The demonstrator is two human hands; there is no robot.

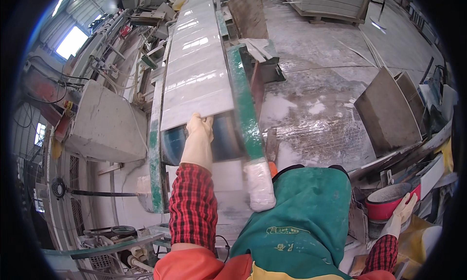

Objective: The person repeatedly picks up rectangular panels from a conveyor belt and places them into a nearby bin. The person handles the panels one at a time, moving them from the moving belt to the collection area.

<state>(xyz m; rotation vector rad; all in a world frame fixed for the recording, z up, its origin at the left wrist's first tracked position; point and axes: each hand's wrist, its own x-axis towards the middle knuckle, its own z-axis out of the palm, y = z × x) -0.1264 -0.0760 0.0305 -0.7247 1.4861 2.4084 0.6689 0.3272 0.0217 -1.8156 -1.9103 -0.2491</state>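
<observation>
We worked at a long conveyor [245,109] with green side rails, on which pale glossy stone slabs [197,61] lay end to end, running away from us. Our left hand [200,126], in a cream rubber glove, was stretched forward with the fingers flat and together, the fingertips touching the near edge of the nearest slab; nothing was enclosed, the hand lay open as a pushing or steadying contact. Below that edge the blue roller [219,139] of the conveyor showed, so the slab's near end stood just above the roller. Our right hand [404,209], also gloved, hung low at our right side beside a red bucket [389,204] with grey contents; the fingers looked loosely spread near the rim, but we could not tell whether they touched it or held anything. A green apron [301,216] covered our front, and wet grey slurry lay over the floor [316,109]. Judgement for doing this step well: keep the palm square to the slab edge and centred between the rails, so that pressure goes along the belt and the slab does not skew against a rail; keep fingertips above the roller gap; press evenly, since the wet glossy face likely slips easily.
</observation>
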